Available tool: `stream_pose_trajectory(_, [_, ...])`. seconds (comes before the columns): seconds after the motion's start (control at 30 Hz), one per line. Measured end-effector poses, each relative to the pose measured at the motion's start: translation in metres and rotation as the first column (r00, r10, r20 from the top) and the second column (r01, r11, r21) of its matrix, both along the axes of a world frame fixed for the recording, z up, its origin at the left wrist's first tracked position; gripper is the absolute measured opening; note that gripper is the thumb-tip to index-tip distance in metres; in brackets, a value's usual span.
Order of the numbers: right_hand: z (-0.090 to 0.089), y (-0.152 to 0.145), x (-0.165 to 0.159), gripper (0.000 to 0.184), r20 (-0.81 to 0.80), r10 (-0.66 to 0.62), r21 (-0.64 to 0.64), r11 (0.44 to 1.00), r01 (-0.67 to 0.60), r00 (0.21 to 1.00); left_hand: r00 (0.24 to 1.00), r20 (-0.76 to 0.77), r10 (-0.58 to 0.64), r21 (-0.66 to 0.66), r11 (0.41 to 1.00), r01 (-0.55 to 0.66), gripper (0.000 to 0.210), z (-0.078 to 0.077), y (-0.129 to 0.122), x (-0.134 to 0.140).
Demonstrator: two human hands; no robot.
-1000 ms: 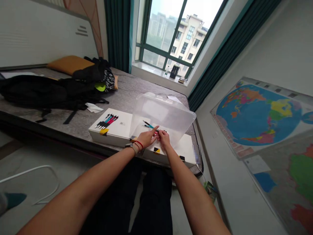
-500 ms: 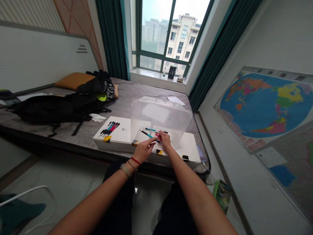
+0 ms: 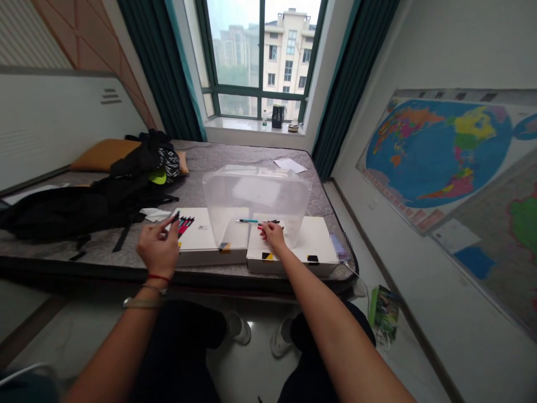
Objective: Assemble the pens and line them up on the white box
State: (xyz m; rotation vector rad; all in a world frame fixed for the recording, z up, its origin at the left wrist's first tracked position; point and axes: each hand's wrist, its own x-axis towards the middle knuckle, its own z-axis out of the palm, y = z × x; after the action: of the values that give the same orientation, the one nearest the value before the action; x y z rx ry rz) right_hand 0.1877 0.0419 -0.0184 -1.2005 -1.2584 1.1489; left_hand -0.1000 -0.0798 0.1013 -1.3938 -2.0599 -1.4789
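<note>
My left hand (image 3: pixel 158 246) is raised at the left end of the white boxes, its fingers pinched on a pen (image 3: pixel 175 216) whose dark end shows above the fingertips. Just behind it lies a row of pens (image 3: pixel 187 225) with black and red barrels, partly hidden by the hand. My right hand (image 3: pixel 273 237) is at the clear plastic bin (image 3: pixel 268 193), fingers closed around a red pen (image 3: pixel 260 228). A teal pen (image 3: pixel 247 221) lies beside those fingers, and a dark pen shows just behind them.
Two flat white boxes (image 3: pixel 210 256) lie side by side on the grey mattress (image 3: pixel 235 154), under the bin. A black backpack (image 3: pixel 59 212) lies at the left. White paper (image 3: pixel 290 165) is behind the bin; a green packet (image 3: pixel 384 310) stands on the floor at right.
My left hand has moved left with the pen, from beside my right hand to the row of pens. My right hand stays at the bin. The view has shifted right.
</note>
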Motion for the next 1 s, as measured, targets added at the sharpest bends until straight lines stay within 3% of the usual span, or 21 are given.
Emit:
stream_pose_trajectory(0.07, [0.0, 0.0, 0.0, 0.03, 0.017, 0.002, 0.009, 1.0, -0.002, 1.0, 0.999, 0.007, 0.039, -0.046, 0.998, -0.039, 0.036, 0.002, 0.031, -0.022])
stream_pose_trajectory(0.13, [0.0, 0.0, -0.001, 0.029, 0.041, 0.003, 0.016, 1.0, -0.004, 0.999, 0.999, 0.034, -0.038, -0.206, 0.978, 0.044, 0.032, 0.0, 0.058, -0.039])
stream_pose_trajectory(0.23, [-0.001, 0.001, -0.001, 0.028, 0.05, 0.001, 0.003, 1.0, -0.001, 0.999, 0.987, 0.056, -0.148, -0.462, 0.873, 0.157, 0.03, -0.012, 0.089, -0.055])
stream_pose_trajectory(0.3, [-0.001, 0.002, -0.001, 0.028, 0.047, 0.001, -0.005, 1.0, -0.001, 0.999, 0.983, 0.013, -0.184, -0.601, 0.784, 0.155, 0.029, -0.024, 0.103, -0.058])
stream_pose_trajectory(0.4, [-0.002, 0.002, -0.002, 0.028, 0.055, -0.001, -0.019, 1.0, 0.002, 0.998, 0.981, -0.059, -0.185, -0.712, 0.696, 0.088, 0.023, -0.042, 0.113, -0.054])
stream_pose_trajectory(0.53, [-0.002, 0.002, -0.003, 0.026, 0.114, -0.005, -0.043, 0.999, 0.01, 0.993, 0.976, -0.087, -0.198, -0.742, 0.667, 0.069, 0.016, -0.056, 0.118, -0.041])
stream_pose_trajectory(0.6, [-0.002, 0.003, -0.003, 0.025, 0.145, -0.005, -0.058, 0.998, 0.013, 0.989, 0.982, -0.057, -0.178, -0.691, 0.717, 0.09, 0.019, -0.054, 0.118, -0.034])
stream_pose_trajectory(0.63, [-0.002, 0.003, -0.003, 0.025, 0.158, -0.005, -0.062, 0.998, 0.015, 0.987, 0.991, -0.032, -0.13, -0.622, 0.779, 0.082, 0.021, -0.05, 0.118, -0.029])
stream_pose_trajectory(0.7, [-0.001, 0.005, -0.003, 0.026, 0.193, 0.002, -0.053, 0.999, 0.008, 0.981, 0.996, 0.069, 0.058, -0.358, 0.933, -0.03, 0.026, -0.036, 0.114, -0.018])
stream_pose_trajectory(0.77, [0.0, 0.006, -0.003, 0.029, 0.239, 0.016, -0.029, 1.0, -0.009, 0.971, 0.945, 0.271, 0.182, -0.044, 0.983, -0.177, 0.026, -0.02, 0.104, 0.0])
stream_pose_trajectory(0.8, [0.001, 0.007, -0.003, 0.031, 0.257, 0.024, -0.018, 1.0, -0.02, 0.966, 0.926, 0.352, 0.135, 0.105, 0.978, -0.183, 0.027, -0.013, 0.095, 0.013])
stream_pose_trajectory(0.87, [0.002, 0.008, -0.003, 0.034, 0.277, 0.042, -0.008, 0.999, -0.042, 0.96, 0.928, 0.36, -0.099, 0.327, 0.945, -0.026, 0.027, -0.008, 0.074, 0.049])
stream_pose_trajectory(0.9, [0.002, 0.008, -0.003, 0.034, 0.283, 0.052, -0.007, 0.999, -0.052, 0.958, 0.921, 0.327, -0.212, 0.348, 0.933, 0.091, 0.024, -0.011, 0.063, 0.07])
stream_pose_trajectory(1.0, [0.003, 0.008, -0.005, 0.034, 0.312, 0.061, -0.001, 0.998, -0.064, 0.948, 0.825, 0.319, -0.468, 0.13, 0.883, 0.451, 0.021, -0.036, 0.043, 0.128])
